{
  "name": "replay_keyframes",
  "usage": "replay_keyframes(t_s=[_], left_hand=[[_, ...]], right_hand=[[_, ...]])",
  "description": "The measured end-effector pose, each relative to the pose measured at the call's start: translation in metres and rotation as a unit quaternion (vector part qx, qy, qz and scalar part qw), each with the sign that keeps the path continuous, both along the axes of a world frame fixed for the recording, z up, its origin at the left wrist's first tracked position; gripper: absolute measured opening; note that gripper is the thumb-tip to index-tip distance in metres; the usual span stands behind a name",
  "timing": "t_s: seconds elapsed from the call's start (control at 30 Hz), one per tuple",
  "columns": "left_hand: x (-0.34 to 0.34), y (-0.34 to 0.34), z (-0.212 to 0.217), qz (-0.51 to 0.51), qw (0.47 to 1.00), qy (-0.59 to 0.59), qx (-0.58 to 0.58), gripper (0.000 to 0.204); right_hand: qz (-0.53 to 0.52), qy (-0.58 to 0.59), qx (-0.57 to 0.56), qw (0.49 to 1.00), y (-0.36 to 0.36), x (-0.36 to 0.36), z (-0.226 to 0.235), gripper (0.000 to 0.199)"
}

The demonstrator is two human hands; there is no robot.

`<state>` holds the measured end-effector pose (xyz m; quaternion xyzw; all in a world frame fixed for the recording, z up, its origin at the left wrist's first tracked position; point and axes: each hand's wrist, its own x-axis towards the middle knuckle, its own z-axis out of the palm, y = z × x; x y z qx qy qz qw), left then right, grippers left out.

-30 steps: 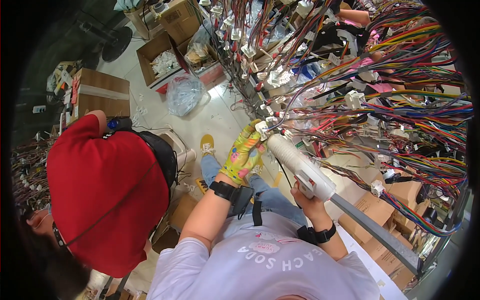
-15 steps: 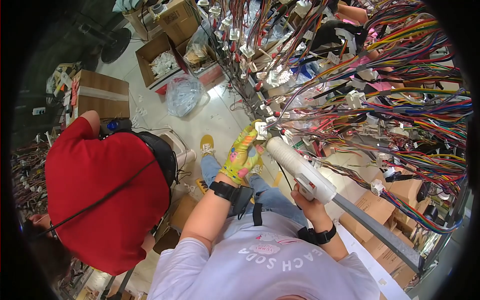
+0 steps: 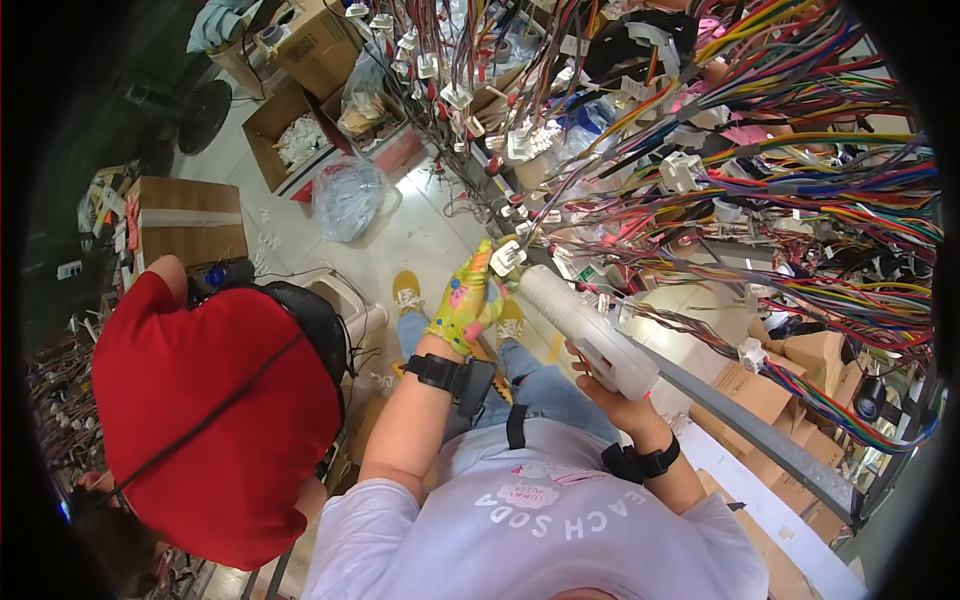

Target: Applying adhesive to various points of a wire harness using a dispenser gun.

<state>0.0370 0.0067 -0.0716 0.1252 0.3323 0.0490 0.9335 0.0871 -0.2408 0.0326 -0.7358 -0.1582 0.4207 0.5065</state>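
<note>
Up at the wire board now: the left hand [image 3: 468, 303], in a yellow patterned glove, is raised to the edge of the hanging harness with its fingers curled shut around a small white connector [image 3: 507, 257], pinching it so that it faces the nose of the tool, which looks like a way of keeping the loose plug from swinging on its leads. The right hand [image 3: 612, 392] is bare and wrapped tight around the rear of a long white tool [image 3: 585, 329], a tube-shaped gun held on a slant, its front end just touching or right beside the connector; I judge the slant lets the barrel line up with the plug while the wrist stays low. Both forearms carry black wrist straps [image 3: 440, 372]. The connector sits at the lower left fringe of the harness, where the coloured wire bundles [image 3: 800, 190] fan out to the right across a board and more white plugs dangle above, so the work happens at the nearest reachable strand. A grey metal rail [image 3: 770, 440] runs under the tool along the front of the bench. To the left, close by, another person in a red shirt [image 3: 215, 420] bends over, hands out of sight. On the floor beyond lie open cardboard boxes [image 3: 300, 135] and a clear plastic bag [image 3: 350, 195], likely stock kept within a step of the bench
</note>
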Motion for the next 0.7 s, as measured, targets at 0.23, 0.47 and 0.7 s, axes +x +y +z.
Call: replay_keyframes(t_s=[0.23, 0.47, 0.7], left_hand=[[0.003, -0.005, -0.020, -0.006, 1.000, 0.003, 0.019, 0.042], [0.003, -0.005, -0.027, -0.008, 0.999, -0.008, 0.051, 0.041], [0.005, -0.006, -0.020, -0.009, 0.999, -0.002, 0.036, 0.041]], right_hand=[[-0.011, 0.004, 0.005, 1.000, 0.005, -0.002, -0.003, 0.035], [-0.039, 0.023, 0.007, 0.999, 0.009, -0.003, -0.005, 0.038], [0.004, 0.013, -0.010, 1.000, 0.002, 0.000, -0.007, 0.043]])
